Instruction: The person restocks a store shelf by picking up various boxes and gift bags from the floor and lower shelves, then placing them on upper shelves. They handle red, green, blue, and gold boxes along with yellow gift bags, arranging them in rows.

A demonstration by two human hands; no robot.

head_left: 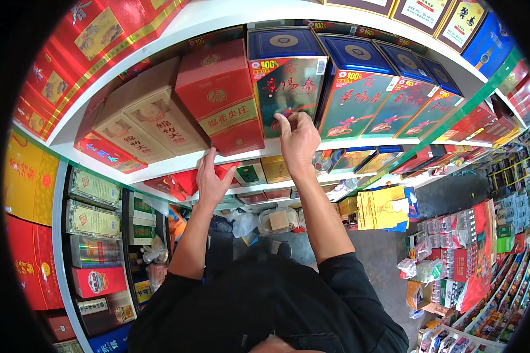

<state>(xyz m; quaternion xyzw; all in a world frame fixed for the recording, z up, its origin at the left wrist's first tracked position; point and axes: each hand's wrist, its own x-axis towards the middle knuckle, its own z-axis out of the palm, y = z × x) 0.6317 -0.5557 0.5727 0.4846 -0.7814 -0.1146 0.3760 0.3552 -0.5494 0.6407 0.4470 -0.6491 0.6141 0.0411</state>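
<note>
My left hand is raised to the white shelf edge, its fingers stretched up to the bottom of a tall red carton with a gold band. The thumb stands apart, and nothing is held in it. My right hand is closed, thumb against curled fingers, in front of a green box with a blue lid. It covers the lower front of that box; whether something small is between the fingertips is hidden. Two tan cartons lean left of the red one. Several matching blue-lidded boxes stand to the right.
The white shelf has a green-tinted glass edge, with more boxes on the tier below. Large red gift boxes stand above left. A side rack holds packaged boxes. Stacked goods and a yellow bag are at right.
</note>
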